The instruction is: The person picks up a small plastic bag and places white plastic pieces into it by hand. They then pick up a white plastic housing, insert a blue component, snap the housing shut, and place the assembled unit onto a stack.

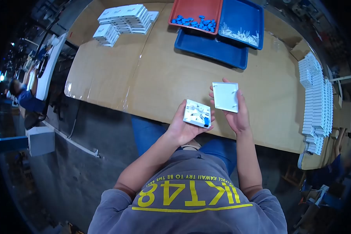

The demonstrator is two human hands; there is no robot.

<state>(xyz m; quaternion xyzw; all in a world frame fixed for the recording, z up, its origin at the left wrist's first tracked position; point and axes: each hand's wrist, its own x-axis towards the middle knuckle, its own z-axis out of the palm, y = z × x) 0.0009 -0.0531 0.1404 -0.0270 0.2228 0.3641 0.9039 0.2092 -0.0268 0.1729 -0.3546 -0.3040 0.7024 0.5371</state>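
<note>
The left hand (179,129) half-curls under a white case (196,112), likely face-up against spills. Beside it, the right hand (240,120) loosely grips a white cover (225,96).

Cool light, dark fisheye-warped edges

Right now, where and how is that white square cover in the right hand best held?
Probably by opposite side edges, from the near side, as the right hand does: the white square cover looks shallow, with small raised bits near the corners of its upturned face, best left untouched.
</note>
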